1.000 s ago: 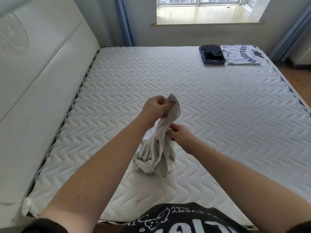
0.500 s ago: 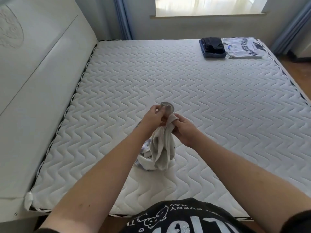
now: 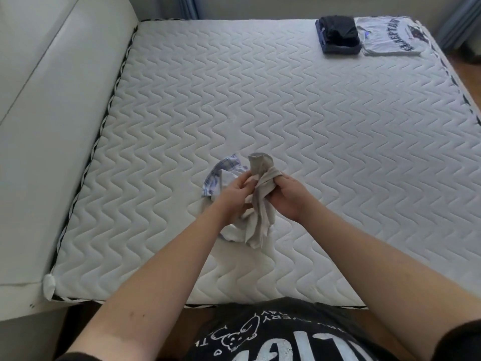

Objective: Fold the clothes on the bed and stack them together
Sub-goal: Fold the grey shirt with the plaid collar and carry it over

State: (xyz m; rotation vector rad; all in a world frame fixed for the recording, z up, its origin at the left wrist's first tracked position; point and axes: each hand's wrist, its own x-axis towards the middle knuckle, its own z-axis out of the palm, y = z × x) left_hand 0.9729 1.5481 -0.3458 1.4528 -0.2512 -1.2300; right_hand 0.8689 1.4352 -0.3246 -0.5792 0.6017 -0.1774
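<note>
Since half a second ago, both hands have sunk closer to the white wave-quilted mattress [image 3: 286,126] with the bunched beige-grey cloth garment [image 3: 261,201], and a blue-and-white checked piece of fabric [image 3: 217,175] now shows just behind the left hand [image 3: 233,194]. That left hand pinches the garment's upper part between thumb and curled fingers, while the right hand [image 3: 287,198] grips the twisted middle, the lower folds hanging down to the mattress near the front edge. Well apart, at the far right corner, a folded dark navy garment pile [image 3: 338,35] lies just beside a folded white printed T-shirt [image 3: 390,37].
</note>
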